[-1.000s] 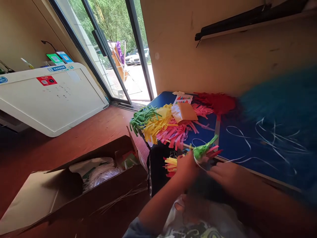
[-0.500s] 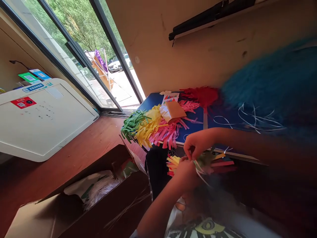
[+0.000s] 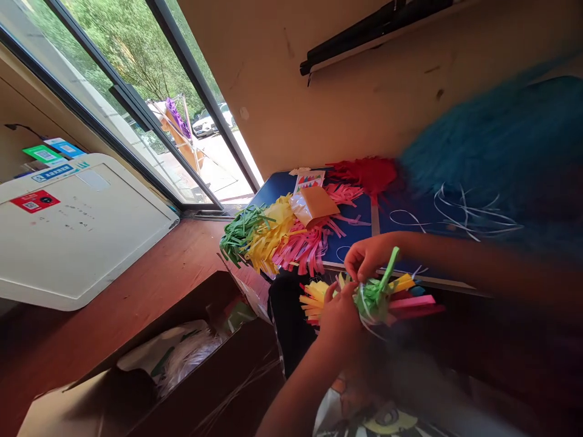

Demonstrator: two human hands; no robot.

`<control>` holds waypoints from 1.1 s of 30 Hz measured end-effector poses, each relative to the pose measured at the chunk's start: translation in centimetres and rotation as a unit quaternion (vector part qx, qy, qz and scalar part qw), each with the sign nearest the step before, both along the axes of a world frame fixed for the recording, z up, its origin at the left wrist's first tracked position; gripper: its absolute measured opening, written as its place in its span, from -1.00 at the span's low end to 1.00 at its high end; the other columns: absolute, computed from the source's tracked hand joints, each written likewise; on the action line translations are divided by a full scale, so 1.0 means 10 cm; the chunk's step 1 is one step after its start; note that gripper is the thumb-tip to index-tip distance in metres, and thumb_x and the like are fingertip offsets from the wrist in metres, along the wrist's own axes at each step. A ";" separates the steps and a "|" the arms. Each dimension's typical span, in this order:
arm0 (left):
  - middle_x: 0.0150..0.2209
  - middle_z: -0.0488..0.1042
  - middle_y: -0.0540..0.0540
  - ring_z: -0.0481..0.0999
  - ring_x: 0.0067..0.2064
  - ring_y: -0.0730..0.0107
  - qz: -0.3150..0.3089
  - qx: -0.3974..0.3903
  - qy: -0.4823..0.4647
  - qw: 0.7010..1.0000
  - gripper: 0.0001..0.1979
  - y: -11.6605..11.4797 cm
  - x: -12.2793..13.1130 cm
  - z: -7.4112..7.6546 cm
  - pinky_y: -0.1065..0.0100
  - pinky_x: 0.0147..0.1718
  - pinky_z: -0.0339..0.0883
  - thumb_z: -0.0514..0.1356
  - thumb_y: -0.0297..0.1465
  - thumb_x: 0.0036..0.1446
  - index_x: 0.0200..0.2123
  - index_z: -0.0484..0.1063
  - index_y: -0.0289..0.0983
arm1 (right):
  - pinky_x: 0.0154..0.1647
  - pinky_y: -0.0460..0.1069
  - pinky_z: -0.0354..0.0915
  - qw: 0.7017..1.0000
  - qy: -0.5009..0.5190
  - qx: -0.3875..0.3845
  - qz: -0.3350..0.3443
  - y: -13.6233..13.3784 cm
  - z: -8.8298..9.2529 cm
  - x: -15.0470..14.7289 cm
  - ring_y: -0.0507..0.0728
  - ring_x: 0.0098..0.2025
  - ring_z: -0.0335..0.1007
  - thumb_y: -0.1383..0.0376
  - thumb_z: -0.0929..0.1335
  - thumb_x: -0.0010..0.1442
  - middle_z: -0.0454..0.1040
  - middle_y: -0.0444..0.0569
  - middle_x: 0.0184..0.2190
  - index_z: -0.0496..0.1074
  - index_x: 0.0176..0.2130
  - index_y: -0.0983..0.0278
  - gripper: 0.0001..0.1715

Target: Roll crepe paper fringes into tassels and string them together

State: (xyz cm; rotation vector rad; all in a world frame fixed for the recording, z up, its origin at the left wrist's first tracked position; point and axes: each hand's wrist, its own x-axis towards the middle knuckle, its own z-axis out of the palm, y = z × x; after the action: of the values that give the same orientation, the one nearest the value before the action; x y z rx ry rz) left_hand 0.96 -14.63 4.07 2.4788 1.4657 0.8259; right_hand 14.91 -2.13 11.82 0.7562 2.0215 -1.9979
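Note:
A bundle of fringed paper strips (image 3: 374, 301) in green, yellow, orange and pink sits between my hands, at the near edge of the blue table. My left hand (image 3: 339, 312) is closed around its middle, with yellow and orange strip ends poking out to the left. Just above, my right hand (image 3: 370, 258) is closed in a pinch at the bundle's middle. A thin white string (image 3: 363, 297) runs over the green paper up to those fingertips. What lies inside the pinch is small, but it appears to be that string.
Green, yellow and pink fringed paper (image 3: 300, 246) lies on the blue table (image 3: 268, 191), with a brown packet (image 3: 314, 205) on top. Behind are red fringe (image 3: 368, 173), loose white string (image 3: 469, 212) and a blue fluffy mass (image 3: 492, 139). An open cardboard box (image 3: 150, 382) stands lower left, beyond it a whiteboard (image 3: 91, 237).
The bundle has come round so that more of its green paper shows. My right hand has shifted slightly, still pinching beside my left. The whole view has moved a little.

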 end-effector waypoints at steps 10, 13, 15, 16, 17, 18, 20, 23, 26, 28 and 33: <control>-0.29 0.51 -0.13 0.51 -0.23 0.14 -0.013 0.005 -0.115 0.993 -0.59 0.02 0.01 -0.01 -0.02 0.01 0.23 0.28 -0.36 -0.21 -0.21 0.34 -0.25 | -0.53 -0.15 0.17 0.978 0.096 0.019 -0.182 -0.12 -0.31 0.14 -0.04 -0.53 0.26 0.13 0.49 -0.27 0.39 -0.11 -0.52 0.36 -0.42 0.36 -0.55; -0.24 0.49 -0.12 0.48 -0.19 0.18 0.019 -0.055 -0.184 0.981 -0.65 0.02 -0.06 0.03 0.10 -0.08 0.32 0.25 -0.43 -0.20 -0.24 0.35 -0.25 | -0.31 -0.07 0.26 0.944 0.131 0.067 -0.295 -0.32 -0.47 0.31 0.06 -0.36 0.36 -0.06 0.37 -0.08 0.43 -0.03 -0.38 0.35 -0.30 0.33 -0.46; -0.18 0.47 -0.11 0.46 -0.17 0.23 0.026 -0.104 -0.253 0.962 -0.60 0.04 -0.11 0.03 0.20 -0.14 0.35 0.23 -0.44 -0.17 -0.17 0.32 -0.26 | -0.15 0.02 0.27 0.914 0.157 0.097 -0.362 -0.52 -0.63 0.45 0.16 -0.20 0.37 -0.15 0.24 0.05 0.44 0.05 -0.25 0.35 -0.22 0.30 -0.40; -0.17 0.46 -0.10 0.46 -0.18 0.26 0.030 -0.126 -0.286 0.950 -0.58 0.05 -0.14 0.03 0.24 -0.16 0.35 0.23 -0.45 -0.17 -0.15 0.30 -0.26 | -0.08 0.06 0.25 0.898 0.170 0.117 -0.389 -0.63 -0.73 0.51 0.20 -0.11 0.35 -0.15 0.19 0.10 0.43 0.07 -0.19 0.35 -0.18 0.28 -0.39; -0.17 0.46 -0.09 0.46 -0.19 0.29 0.035 -0.142 -0.316 0.938 -0.56 0.07 -0.15 0.01 0.27 -0.17 0.35 0.22 -0.46 -0.17 -0.13 0.28 -0.26 | -0.01 0.08 0.22 0.883 0.175 0.151 -0.409 -0.75 -0.82 0.55 0.22 -0.04 0.31 -0.14 0.16 0.13 0.41 0.07 -0.12 0.34 -0.13 0.25 -0.41; -0.18 0.46 -0.08 0.46 -0.20 0.32 0.045 -0.151 -0.339 0.927 -0.57 0.09 -0.17 0.00 0.29 -0.18 0.35 0.22 -0.47 -0.16 -0.13 0.27 -0.26 | 0.03 0.10 0.19 0.869 0.170 0.201 -0.420 -0.85 -0.91 0.59 0.22 0.02 0.27 -0.12 0.16 0.15 0.38 0.05 -0.06 0.33 -0.09 0.22 -0.43; -0.19 0.46 -0.06 0.46 -0.21 0.35 0.073 -0.154 -0.365 0.915 -0.58 0.13 -0.17 -0.01 0.32 -0.19 0.34 0.20 -0.48 -0.14 -0.13 0.25 -0.26 | 0.06 0.12 0.16 0.838 0.125 0.328 -0.418 -1.04 -1.08 0.60 0.22 0.05 0.23 -0.06 0.21 0.14 0.34 0.01 0.00 0.30 -0.03 0.16 -0.49; -0.21 0.46 -0.04 0.46 -0.20 0.33 0.112 -0.149 -0.333 0.924 -0.63 0.16 -0.15 0.00 0.32 -0.20 0.33 0.20 -0.46 -0.08 -0.14 0.23 -0.24 | -0.02 0.14 0.18 0.760 0.039 0.517 -0.392 -1.21 -1.21 0.55 0.22 -0.08 0.30 0.04 0.30 0.09 0.41 -0.01 -0.14 0.37 -0.11 0.16 -0.59; -0.27 0.47 -0.05 0.48 -0.23 0.25 0.162 -0.177 -0.254 0.937 -0.66 0.15 -0.13 0.03 0.30 -0.27 0.32 0.20 -0.43 -0.06 -0.17 0.23 -0.24 | -0.19 0.09 0.22 0.706 0.013 0.612 -0.357 -1.24 -1.20 0.49 0.17 -0.28 0.33 0.12 0.24 0.16 0.43 -0.04 -0.38 0.43 -0.30 0.19 -0.74; -0.32 0.48 -0.06 0.48 -0.27 0.22 0.178 -0.195 -0.216 0.940 -0.67 0.13 -0.11 0.03 0.30 -0.33 0.30 0.20 -0.39 -0.06 -0.18 0.22 -0.25 | -0.25 0.05 0.22 0.688 0.028 0.634 -0.351 -1.23 -1.14 0.45 0.14 -0.30 0.32 0.14 0.23 0.19 0.41 -0.04 -0.40 0.43 -0.32 0.20 -0.73; -0.27 0.48 -0.12 0.48 -0.24 0.17 0.168 -0.191 -0.188 0.948 -0.65 0.12 -0.06 -0.02 0.30 -0.34 0.28 0.23 -0.32 -0.09 -0.21 0.24 -0.25 | -0.25 0.04 0.19 0.657 0.064 0.674 -0.333 -1.22 -1.00 0.25 0.13 -0.29 0.28 0.16 0.27 0.16 0.40 -0.01 -0.36 0.43 -0.30 0.23 -0.77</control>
State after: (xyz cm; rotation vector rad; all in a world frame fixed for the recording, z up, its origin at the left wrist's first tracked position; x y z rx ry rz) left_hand 0.34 -13.44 3.88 1.7085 1.7244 0.9020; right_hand 17.40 -14.36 1.84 1.7721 3.4830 -0.1389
